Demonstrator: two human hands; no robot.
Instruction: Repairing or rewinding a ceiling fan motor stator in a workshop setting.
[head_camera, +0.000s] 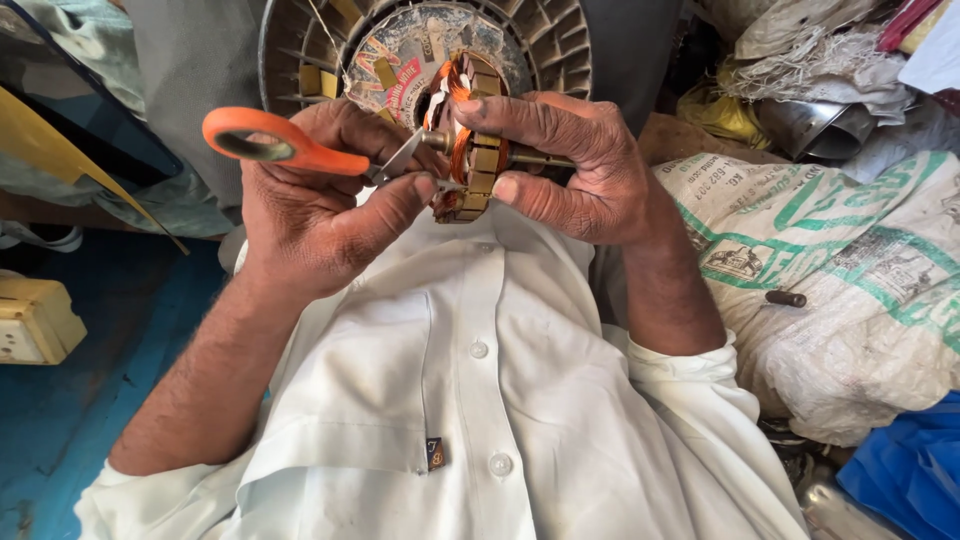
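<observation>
My left hand (310, 210) holds orange-handled scissors (262, 141), with the blades pointing right at a small motor winding core (472, 150). The core is a ring of metal laminations wound with copper wire, with a short shaft at its middle. My right hand (585, 170) grips it, fingers over the top and thumb underneath. The scissor tips touch the copper wire on the core's left side. Both hands are raised in front of my white shirt (470, 400).
A round, ribbed fan housing (545, 45) stands right behind the hands. A printed woven sack (850, 270) lies at the right with a small dark bolt (786, 298) on it. A yellow switch box (35, 320) rests on the blue floor (100, 390) at the left. Rags and clutter fill the top right.
</observation>
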